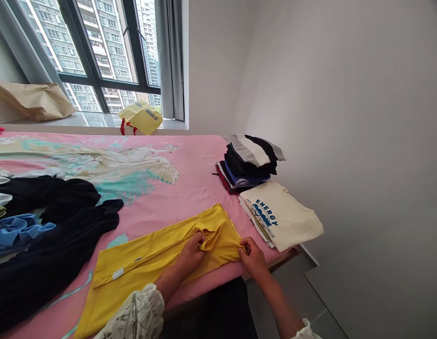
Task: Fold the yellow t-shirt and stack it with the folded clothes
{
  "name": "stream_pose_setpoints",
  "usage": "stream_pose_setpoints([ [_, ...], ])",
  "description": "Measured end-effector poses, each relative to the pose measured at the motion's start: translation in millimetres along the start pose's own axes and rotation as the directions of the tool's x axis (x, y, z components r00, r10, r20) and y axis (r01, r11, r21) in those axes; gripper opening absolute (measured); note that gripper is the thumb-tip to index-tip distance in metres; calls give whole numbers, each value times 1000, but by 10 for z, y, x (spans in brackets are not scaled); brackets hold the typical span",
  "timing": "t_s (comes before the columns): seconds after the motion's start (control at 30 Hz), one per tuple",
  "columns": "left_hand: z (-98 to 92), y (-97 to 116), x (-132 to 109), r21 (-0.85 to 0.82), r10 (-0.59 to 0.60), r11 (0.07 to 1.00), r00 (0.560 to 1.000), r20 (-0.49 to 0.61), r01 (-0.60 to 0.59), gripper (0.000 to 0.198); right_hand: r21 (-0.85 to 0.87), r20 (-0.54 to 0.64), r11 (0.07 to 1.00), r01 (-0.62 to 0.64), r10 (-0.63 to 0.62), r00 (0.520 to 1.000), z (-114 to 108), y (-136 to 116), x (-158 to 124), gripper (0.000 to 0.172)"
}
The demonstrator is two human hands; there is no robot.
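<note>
A yellow garment lies lengthwise along the near edge of the bed, with a small white label near its left end. My left hand pinches a raised fold of it, right of its middle. At the garment's right end, my right hand grips the edge between thumb and fingers. Cloth between the two hands is bunched and slightly lifted. I cannot tell exactly what kind of garment it is.
On the pink bedsheet, dark loose clothes and a blue garment lie at left. Folded clothes are stacked at right, beside a cream T-shirt at the bed's edge. A yellow bag and a brown paper bag sit by the window.
</note>
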State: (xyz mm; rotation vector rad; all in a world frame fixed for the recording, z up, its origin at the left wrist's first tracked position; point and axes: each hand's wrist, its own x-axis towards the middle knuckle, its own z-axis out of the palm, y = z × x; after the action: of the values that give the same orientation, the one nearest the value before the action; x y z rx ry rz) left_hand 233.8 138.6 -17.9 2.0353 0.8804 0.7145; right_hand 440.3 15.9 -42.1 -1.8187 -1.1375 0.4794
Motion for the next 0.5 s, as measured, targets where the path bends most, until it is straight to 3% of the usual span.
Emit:
stream_pose_setpoints([
  [0.1, -32, 66, -48, -80, 97, 992, 995, 6, -96, 7, 103, 49, 992, -75, 70, 996, -23, 9, 45, 36],
  [0.17, -22, 101, -39, -8, 108, 994, 994, -18, -108, 9, 34, 101, 991, -127, 123, 987, -49, -46, 94, 32],
  [0.27, 20, 73, 23, 145, -33, 988, 992, -124, 51, 9, -167, 91, 969, -180, 197, 976, -69, -154, 135, 16],
  [0.37, 49, -11, 63, 213, -205, 945, 958, -201, 247, 26, -331, 40, 921, -207, 233, 972, -61, -230, 120, 20],
  [0.43, 47, -39, 41, 241, -127, 951, 955, -269, 194, 30, -395, 5, 901, -178, 196, 981, -49, -267, 94, 30],
  [0.5, 36, -26, -15, 325, 125, 945, 955, -269, -32, 22, -426, -50, 901, -78, 63, 997, -29, -306, 63, 32],
])
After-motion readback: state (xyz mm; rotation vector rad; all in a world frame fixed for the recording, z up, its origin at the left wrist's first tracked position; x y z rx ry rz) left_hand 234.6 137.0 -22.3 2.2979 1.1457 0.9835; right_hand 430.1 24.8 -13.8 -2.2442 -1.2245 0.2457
